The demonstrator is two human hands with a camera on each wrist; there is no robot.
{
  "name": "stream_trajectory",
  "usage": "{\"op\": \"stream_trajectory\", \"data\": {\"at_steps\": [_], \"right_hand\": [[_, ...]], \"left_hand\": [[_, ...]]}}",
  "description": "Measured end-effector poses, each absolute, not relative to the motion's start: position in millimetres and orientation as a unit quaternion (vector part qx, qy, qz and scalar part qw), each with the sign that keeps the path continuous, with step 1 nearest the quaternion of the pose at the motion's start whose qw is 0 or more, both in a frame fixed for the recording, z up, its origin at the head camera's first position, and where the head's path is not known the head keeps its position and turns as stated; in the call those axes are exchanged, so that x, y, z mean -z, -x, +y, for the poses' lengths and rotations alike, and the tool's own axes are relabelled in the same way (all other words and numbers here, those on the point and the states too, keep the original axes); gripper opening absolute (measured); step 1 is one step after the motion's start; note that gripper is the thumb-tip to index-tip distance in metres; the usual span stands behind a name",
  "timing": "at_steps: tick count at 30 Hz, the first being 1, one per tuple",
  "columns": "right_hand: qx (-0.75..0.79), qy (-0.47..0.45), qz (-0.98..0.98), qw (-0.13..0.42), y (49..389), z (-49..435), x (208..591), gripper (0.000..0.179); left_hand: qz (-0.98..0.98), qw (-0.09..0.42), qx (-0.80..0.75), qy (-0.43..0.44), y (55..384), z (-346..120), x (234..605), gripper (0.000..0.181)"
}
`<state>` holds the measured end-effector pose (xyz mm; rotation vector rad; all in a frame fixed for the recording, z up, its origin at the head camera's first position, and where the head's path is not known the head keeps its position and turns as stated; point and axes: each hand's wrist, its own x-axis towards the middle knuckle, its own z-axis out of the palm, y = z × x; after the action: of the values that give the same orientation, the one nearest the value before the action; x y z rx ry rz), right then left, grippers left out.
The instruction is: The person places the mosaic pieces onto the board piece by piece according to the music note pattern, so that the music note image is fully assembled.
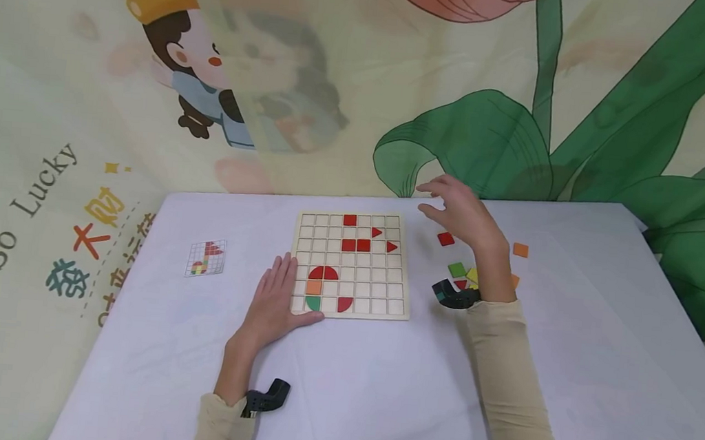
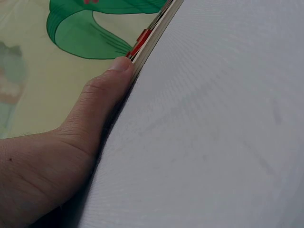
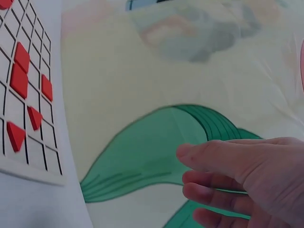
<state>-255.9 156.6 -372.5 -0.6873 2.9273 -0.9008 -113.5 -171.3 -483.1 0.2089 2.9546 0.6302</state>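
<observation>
A square grid board (image 1: 378, 284) lies on the table with several coloured pieces on it. Red squares (image 1: 348, 245) and red triangles (image 1: 377, 232) occupy its upper part; red quarter circles (image 1: 330, 273), an orange square (image 1: 313, 287) and a green quarter circle (image 1: 313, 303) are lower down. My left hand (image 1: 270, 307) rests at the board's lower left corner, fingers straight along the left side, thumb (image 2: 121, 66) at the near edge. Raised beyond the board's right side, my right hand (image 1: 461, 211) has loosely bent fingers, and nothing shows between them in the right wrist view.
Loose pieces lie right of the board, among them a red square (image 1: 446, 239), a green square (image 1: 457, 270) and an orange square (image 1: 521, 250); the right forearm partly covers others. A printed pattern card (image 1: 206, 258) lies at the left. A printed cloth (image 1: 344, 171) hangs behind the table.
</observation>
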Motion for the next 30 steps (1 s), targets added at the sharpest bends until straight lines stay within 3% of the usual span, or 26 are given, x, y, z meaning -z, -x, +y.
{"op": "stream_trajectory", "data": {"at_steps": [30], "right_hand": [[0.281,0.199,0.939,0.02,251,167,370,0.04]], "left_hand": [[0.975,0.059,-0.205,-0.066,115,-173,486,0.118]]}}
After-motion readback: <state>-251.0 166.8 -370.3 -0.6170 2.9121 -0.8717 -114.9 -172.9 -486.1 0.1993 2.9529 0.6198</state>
